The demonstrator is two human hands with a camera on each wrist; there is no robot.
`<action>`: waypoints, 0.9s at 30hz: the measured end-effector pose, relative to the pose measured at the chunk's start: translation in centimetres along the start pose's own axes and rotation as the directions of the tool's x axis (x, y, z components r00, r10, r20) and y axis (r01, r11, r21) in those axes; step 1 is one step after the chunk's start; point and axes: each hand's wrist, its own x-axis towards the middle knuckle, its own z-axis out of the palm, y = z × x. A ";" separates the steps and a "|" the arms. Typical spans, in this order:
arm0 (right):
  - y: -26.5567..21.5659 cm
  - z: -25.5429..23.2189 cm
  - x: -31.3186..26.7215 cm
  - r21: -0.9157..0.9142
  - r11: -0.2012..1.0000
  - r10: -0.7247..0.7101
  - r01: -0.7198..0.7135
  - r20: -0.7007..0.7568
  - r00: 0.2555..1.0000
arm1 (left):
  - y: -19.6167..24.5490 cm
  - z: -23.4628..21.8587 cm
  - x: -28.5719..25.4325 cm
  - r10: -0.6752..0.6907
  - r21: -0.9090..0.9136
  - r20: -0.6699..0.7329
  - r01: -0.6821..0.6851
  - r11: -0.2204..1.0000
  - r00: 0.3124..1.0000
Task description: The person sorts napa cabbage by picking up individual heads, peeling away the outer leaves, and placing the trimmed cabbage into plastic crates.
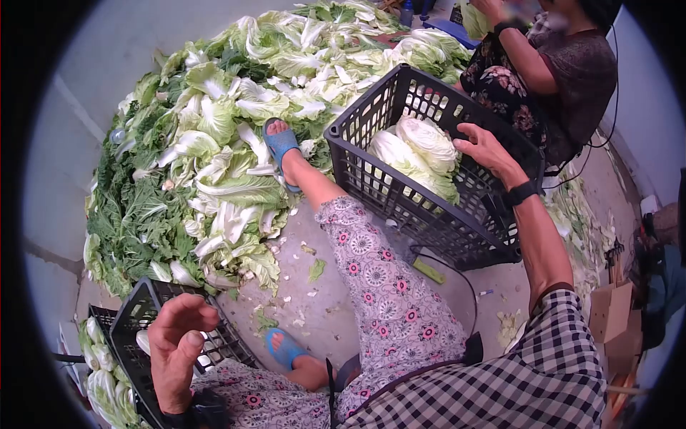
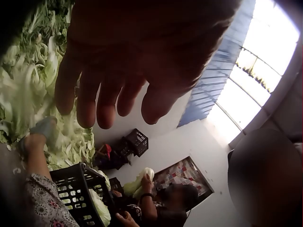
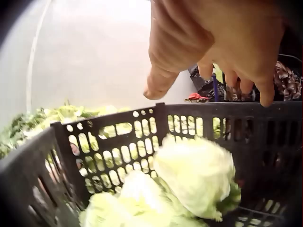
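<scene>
My right hand (image 1: 491, 154) hangs over a black plastic crate (image 1: 457, 250) with its fingers loosely spread and nothing in them. Inside that crate lie a few trimmed napa cabbages (image 1: 427, 145), just beside the fingertips; in the right wrist view the pale cabbage heads (image 3: 194, 175) sit below the hand (image 3: 218, 47). My left hand (image 1: 175, 347) is raised at the lower left, thumb apart from the bent, relaxed fingers, holding nothing. Seen from the left wrist, the hand (image 2: 132, 61) has its fingers extended. Behind it in the head view stands another black crate (image 1: 136, 314) with pale cabbage partly hidden by the hand.
A large heap of loose cabbage leaves (image 1: 236, 136) covers the floor along the wall. More napa cabbages (image 1: 103, 368) lie at the lower left. Another person (image 1: 564, 79) sits beyond the crate, holding a cabbage (image 2: 142, 182). A cardboard box (image 1: 611, 311) stands at right.
</scene>
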 end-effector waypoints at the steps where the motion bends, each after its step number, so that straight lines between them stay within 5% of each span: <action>1: -1.4 -0.1 -1.1 0.076 0.997 0.009 -0.012 0.040 0.999 | 0.0 0.1 0.1 -0.007 0.007 0.007 0.007 1.000 1.000; 9: -11.5 3.5 -11.0 0.377 0.925 -0.203 0.049 0.380 0.903 | -0.3 0.1 0.3 0.045 0.067 0.008 -0.046 0.997 0.999; 13: -12.6 8.9 -13.3 0.253 0.925 -0.377 0.283 0.524 0.764 | -0.3 0.1 -0.2 0.054 0.047 0.002 -0.054 0.997 0.999; 15: -10.8 12.4 -13.5 0.160 0.821 -0.552 0.547 0.461 0.695 | -0.5 -0.2 -0.6 0.052 0.020 0.017 -0.052 0.998 0.999; 19: -11.5 14.9 -15.1 -0.264 0.791 -0.311 0.552 0.603 0.735 | -0.5 -0.7 -1.6 0.058 0.002 0.006 -0.058 0.998 0.998; 24: -9.3 15.6 -16.4 -0.109 0.766 -0.561 0.634 0.369 0.741 | 0.0 -0.9 -2.3 0.073 -0.032 0.002 -0.073 0.997 0.997; 27: -10.0 14.2 -17.4 -0.120 0.853 -0.426 0.508 0.403 0.810 | 0.1 -0.8 -2.4 0.069 -0.040 0.011 -0.069 0.997 0.998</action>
